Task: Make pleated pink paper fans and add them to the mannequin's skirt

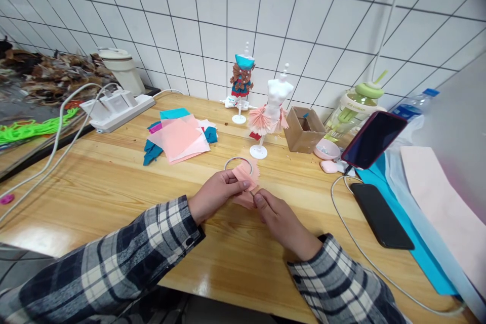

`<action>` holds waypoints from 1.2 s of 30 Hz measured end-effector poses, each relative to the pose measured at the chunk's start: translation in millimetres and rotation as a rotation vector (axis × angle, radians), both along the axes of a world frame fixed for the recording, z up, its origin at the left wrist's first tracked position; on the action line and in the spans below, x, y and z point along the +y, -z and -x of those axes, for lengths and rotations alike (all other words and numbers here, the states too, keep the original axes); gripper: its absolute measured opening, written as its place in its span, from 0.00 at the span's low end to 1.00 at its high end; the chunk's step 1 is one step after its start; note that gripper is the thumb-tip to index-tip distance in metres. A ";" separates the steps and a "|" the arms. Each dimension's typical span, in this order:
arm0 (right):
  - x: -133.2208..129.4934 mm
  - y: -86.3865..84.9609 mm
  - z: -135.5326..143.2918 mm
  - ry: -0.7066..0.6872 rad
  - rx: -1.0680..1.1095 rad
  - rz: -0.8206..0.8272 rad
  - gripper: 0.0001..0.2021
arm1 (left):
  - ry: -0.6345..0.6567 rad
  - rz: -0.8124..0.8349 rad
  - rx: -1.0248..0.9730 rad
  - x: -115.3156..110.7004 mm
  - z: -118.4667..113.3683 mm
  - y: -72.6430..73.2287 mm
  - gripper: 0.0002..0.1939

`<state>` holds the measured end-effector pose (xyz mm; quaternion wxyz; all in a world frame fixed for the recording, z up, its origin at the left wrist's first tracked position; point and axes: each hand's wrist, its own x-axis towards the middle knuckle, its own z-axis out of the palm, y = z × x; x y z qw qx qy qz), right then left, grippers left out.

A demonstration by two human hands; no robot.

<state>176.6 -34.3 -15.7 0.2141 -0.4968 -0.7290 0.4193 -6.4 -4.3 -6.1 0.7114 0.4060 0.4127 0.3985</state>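
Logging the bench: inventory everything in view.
Handled paper: uncounted, pink, centre
Thin item: 1, dark, at handled paper
Ring: 1, silvery, at handled paper
Dress forms: 2, white, back centre
Paper stack: several, mostly pink, centre left
Box: 1, brown, right of forms
Dish: 1, pink, beside box
Bottles: 2, clear, back right
Phones: 2, dark, right
Large sheets: several, mixed, right
Power strip: 1, white, left
Cables: several, white, both sides
Cord: uncounted, neon green, left
Heap: 1, brown, far left
Lidded container: 1, white, back left
Table: 1, wood, beneath
Wall: 1, white tile, behind
Left hand: 1, bare, holding handled paper
Right hand: 1, bare, pinching thin item
Sleeves: 2, plaid, front
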 end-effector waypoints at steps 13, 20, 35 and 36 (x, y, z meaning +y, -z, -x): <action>2.7 1.8 -0.4 -0.012 0.100 0.058 0.19 | 0.062 0.035 -0.030 0.6 0.0 2.4 0.10; 4.1 0.0 -0.4 -0.020 0.169 0.126 0.20 | 0.071 0.049 -0.037 1.2 0.5 3.6 0.10; 6.5 -1.1 -2.3 -0.029 0.163 0.177 0.20 | 0.095 -0.004 -0.011 1.5 1.1 3.7 0.09; 6.5 -0.9 -2.5 -0.026 0.165 0.181 0.20 | 0.095 -0.006 -0.014 1.4 1.1 3.7 0.10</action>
